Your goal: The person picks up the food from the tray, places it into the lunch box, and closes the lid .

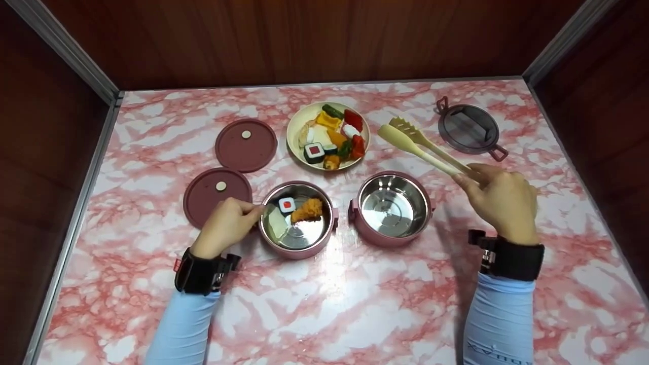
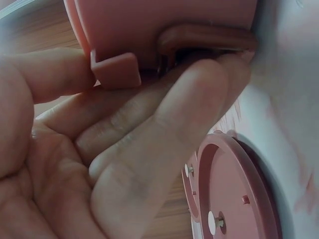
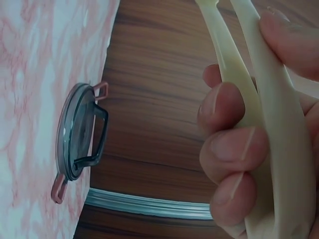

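My left hand (image 1: 227, 227) holds the left side of a pink steel-lined bowl (image 1: 299, 253). In the left wrist view the thumb lies at a small tab (image 2: 117, 70) and the fingers reach to the handle (image 2: 209, 37). Inside that bowl are a sushi roll (image 1: 287, 205), a fried drumstick (image 1: 307, 210) and a pale flat piece (image 1: 277, 223). My right hand (image 1: 502, 200) grips cream-coloured tongs (image 1: 431, 157), raised over the table on the right. The tips stand slightly apart with nothing seen between them. A second pink bowl (image 1: 393, 241) shows only bare metal inside.
A cream plate (image 1: 293, 147) of assorted toy food stands at the back middle. Two dark red lids (image 1: 238, 152) lie to the left. A small grey lidded pan (image 1: 469, 129) sits back right. Wooden panels (image 1: 324, 40) wall in the table.
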Available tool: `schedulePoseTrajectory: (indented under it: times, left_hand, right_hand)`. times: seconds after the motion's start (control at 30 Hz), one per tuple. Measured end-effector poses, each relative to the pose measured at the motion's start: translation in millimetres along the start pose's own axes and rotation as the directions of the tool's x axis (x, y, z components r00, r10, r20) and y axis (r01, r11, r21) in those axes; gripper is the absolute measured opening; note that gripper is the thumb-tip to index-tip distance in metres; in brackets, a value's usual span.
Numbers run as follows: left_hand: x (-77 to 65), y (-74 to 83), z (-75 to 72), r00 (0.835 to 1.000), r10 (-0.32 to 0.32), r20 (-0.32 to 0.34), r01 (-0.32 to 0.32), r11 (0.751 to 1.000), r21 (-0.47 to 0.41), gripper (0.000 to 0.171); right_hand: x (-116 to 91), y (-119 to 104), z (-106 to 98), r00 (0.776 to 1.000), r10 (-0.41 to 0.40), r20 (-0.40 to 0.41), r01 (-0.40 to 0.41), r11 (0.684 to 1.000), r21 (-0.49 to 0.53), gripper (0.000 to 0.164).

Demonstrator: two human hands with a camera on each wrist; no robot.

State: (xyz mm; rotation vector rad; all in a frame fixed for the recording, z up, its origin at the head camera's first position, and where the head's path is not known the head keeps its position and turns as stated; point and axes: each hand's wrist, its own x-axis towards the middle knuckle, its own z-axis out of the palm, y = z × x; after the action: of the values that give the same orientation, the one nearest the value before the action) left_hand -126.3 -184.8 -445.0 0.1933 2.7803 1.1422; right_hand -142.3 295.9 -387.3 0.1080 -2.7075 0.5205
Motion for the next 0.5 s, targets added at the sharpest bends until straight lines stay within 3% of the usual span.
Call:
schedulePoseTrajectory:
  times: [0.5]
  left_hand:
    - [-0.9,1.4,-1.2,1.0,-0.011,0.02,0.012,1.0,-0.014,0.045]
  right_hand:
    - [1.4,-7.0,4.8,0.994,-0.103,-0.029,0.103,0.995,0.003,0.035]
